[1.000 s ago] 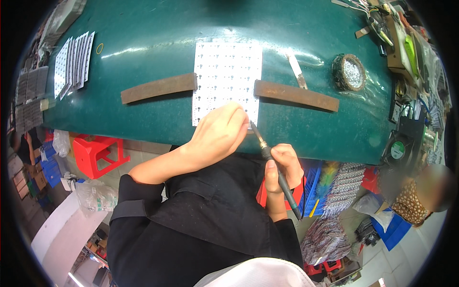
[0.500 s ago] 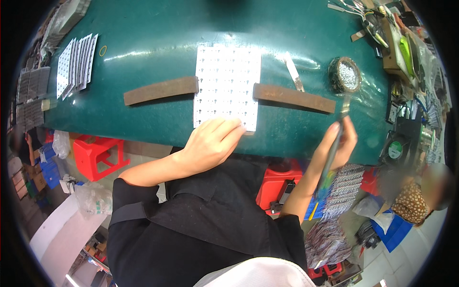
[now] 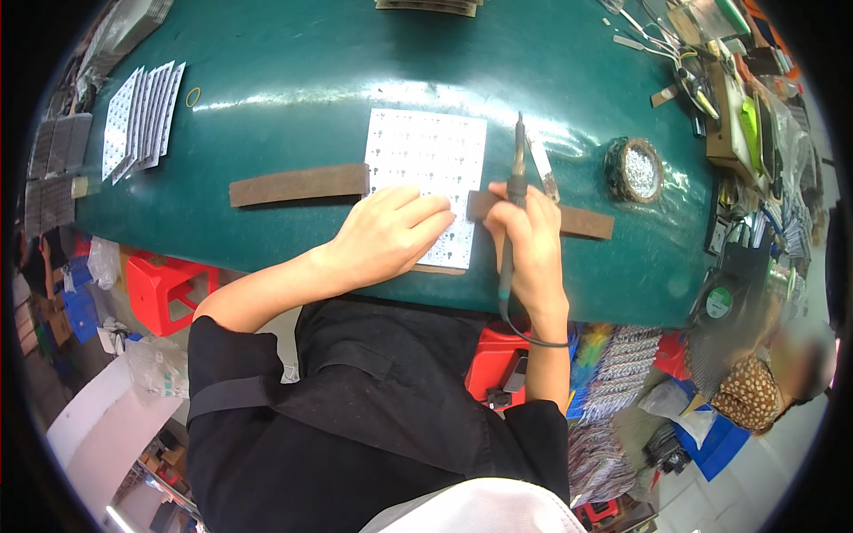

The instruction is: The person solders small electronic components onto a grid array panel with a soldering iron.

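Observation:
A white circuit-board panel (image 3: 425, 142) with rows of small dark marks lies on the green table before me. My left hand (image 3: 395, 229) rests over its lower part, fingers pinched together; whatever is between them is hidden. In my right hand (image 3: 531, 240) is a soldering iron (image 3: 520, 155), held upright in the picture with its tip toward the far side, just right of the panel. This hand covers part of the right brown bar (image 3: 586, 222). Another brown bar (image 3: 300, 185) touches the panel's left edge. A flat metal blade (image 3: 542, 164) lies beyond my right hand.
A round dark tin (image 3: 634, 171) of shiny silvery material stands to the right. Tilted white panels (image 3: 142, 120) and a rubber band (image 3: 193, 97) lie at left. Tools and boxes (image 3: 724, 115) crowd the right edge. Red stools (image 3: 164, 289) stand below the table; a person (image 3: 755, 386) is at lower right.
My right hand has carried the soldering iron left from beside the tin to the panel's right edge. My left hand stays at the panel. The right bar now sits slightly nearer me.

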`<action>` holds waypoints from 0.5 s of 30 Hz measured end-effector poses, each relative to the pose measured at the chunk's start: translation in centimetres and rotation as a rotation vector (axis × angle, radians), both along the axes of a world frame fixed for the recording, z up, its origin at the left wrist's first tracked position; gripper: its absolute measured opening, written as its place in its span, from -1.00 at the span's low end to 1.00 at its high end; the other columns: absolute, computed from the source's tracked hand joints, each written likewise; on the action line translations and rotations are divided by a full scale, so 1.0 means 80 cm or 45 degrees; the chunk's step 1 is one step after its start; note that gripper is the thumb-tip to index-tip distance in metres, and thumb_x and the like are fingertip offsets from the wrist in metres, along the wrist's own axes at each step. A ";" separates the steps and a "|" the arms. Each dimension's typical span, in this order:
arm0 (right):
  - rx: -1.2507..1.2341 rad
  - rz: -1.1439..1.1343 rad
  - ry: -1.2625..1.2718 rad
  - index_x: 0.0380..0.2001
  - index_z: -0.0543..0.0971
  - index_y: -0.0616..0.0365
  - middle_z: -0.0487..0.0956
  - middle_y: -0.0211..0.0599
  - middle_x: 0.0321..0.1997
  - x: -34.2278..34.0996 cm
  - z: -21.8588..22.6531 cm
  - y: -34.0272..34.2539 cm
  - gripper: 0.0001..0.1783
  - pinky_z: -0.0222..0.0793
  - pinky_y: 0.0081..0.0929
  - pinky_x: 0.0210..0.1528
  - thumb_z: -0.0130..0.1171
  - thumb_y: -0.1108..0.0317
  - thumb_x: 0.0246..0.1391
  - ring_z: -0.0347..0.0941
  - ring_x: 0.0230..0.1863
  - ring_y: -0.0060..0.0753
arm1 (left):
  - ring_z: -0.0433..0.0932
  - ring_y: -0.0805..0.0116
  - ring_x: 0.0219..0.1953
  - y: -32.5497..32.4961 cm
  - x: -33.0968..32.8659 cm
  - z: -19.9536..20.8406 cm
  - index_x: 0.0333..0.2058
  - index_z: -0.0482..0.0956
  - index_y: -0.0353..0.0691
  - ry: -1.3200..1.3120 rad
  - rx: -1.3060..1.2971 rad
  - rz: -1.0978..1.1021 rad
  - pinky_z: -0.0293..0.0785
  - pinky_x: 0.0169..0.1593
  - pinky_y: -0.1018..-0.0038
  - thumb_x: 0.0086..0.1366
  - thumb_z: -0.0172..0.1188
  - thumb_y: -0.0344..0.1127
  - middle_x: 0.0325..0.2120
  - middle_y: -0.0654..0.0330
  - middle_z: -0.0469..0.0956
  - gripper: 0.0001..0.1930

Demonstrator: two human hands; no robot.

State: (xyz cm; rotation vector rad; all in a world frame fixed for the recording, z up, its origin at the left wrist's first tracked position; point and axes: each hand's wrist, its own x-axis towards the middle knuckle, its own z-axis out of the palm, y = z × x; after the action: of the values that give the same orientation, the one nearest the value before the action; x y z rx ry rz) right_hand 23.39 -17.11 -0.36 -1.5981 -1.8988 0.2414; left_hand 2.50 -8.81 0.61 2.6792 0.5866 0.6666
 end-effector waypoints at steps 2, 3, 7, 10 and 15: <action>-0.022 0.091 0.089 -0.28 0.54 0.04 0.58 -0.20 0.03 0.007 0.001 -0.013 -0.76 0.30 -0.12 0.16 0.26 0.44 -0.10 0.44 0.13 -0.02 | 0.50 0.30 -0.31 0.004 0.001 -0.001 -0.28 0.58 -0.24 -0.030 -0.018 0.007 0.48 -0.30 0.39 0.05 0.27 -0.42 -0.29 0.27 0.53 -0.79; -0.027 0.104 0.091 -0.28 0.54 0.04 0.58 -0.20 0.03 0.010 0.003 -0.020 -0.76 0.30 -0.12 0.16 0.26 0.44 -0.10 0.44 0.13 -0.02 | 0.50 0.30 -0.31 0.002 0.001 -0.001 -0.28 0.58 -0.25 -0.027 -0.032 0.006 0.48 -0.29 0.39 0.05 0.27 -0.43 -0.29 0.27 0.53 -0.80; -0.138 0.212 0.019 -0.32 0.55 0.01 0.58 -0.23 0.04 0.012 0.015 -0.031 -0.79 0.32 -0.08 0.15 0.25 0.42 -0.12 0.47 0.10 -0.04 | 0.51 0.26 -0.29 0.004 0.000 0.001 -0.29 0.56 -0.25 -0.024 -0.118 -0.005 0.49 -0.27 0.36 0.07 0.26 -0.46 -0.29 0.25 0.52 -0.82; -0.123 0.218 -0.057 -0.28 0.58 0.02 0.59 -0.25 0.04 0.012 0.016 -0.032 -0.80 0.33 -0.10 0.14 0.27 0.35 -0.03 0.49 0.08 -0.07 | 0.51 0.26 -0.37 0.007 -0.004 -0.002 -0.21 0.59 -0.26 -0.082 -0.285 0.037 0.49 -0.30 0.37 0.10 0.31 -0.50 -0.28 0.18 0.56 -0.75; 0.034 -0.240 0.596 -0.05 0.65 0.15 0.55 -0.23 -0.29 -0.007 0.030 -0.043 -0.59 0.39 -0.37 -0.12 0.29 0.10 0.15 0.45 -0.21 -0.28 | 0.54 0.18 -0.28 0.015 0.001 0.023 -0.20 0.53 -0.24 -0.091 -0.689 0.127 0.49 -0.23 0.32 0.20 0.25 -0.52 -0.34 0.12 0.49 -0.81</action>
State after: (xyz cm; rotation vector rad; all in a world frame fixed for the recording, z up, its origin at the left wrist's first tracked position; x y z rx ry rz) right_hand 22.86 -20.57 2.03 -1.5293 -1.3829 0.4615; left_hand 2.55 -7.61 2.47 2.1276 0.7600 0.5328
